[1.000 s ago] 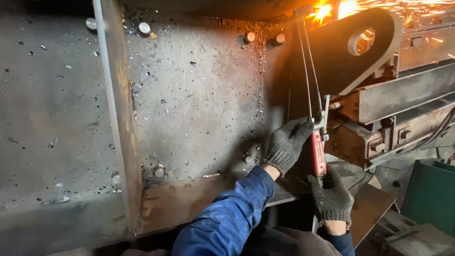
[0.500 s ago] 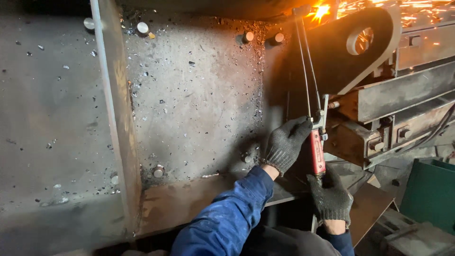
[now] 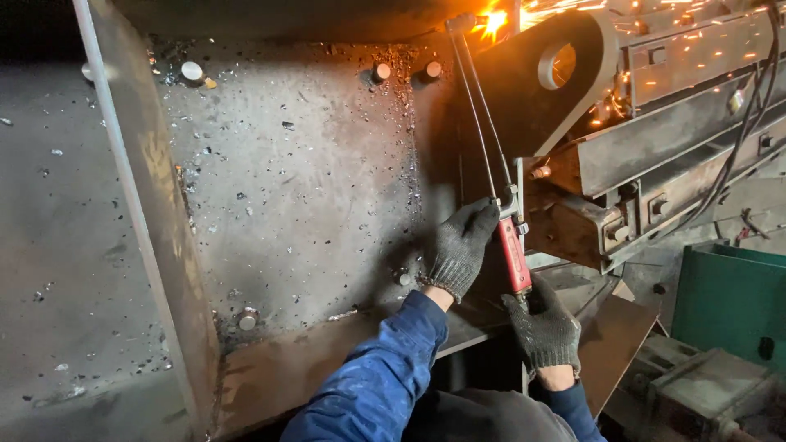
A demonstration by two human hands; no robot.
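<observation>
A rusty steel ledge [image 3: 295, 368] carries a short metal plug [image 3: 247, 318] and scattered slag bits.

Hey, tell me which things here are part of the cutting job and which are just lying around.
In use:
- left hand and right hand, both gloved, gripping the red-handled cutting torch
- flame and sparks at its tip
- thick steel plate with a round hole

Lying about:
- round metal slugs
- green box
- black hoses

A metal workshop: heavy steel plates [image 3: 303, 188], cutting torch [image 3: 499, 196], flying sparks [image 3: 499, 16]
</observation>
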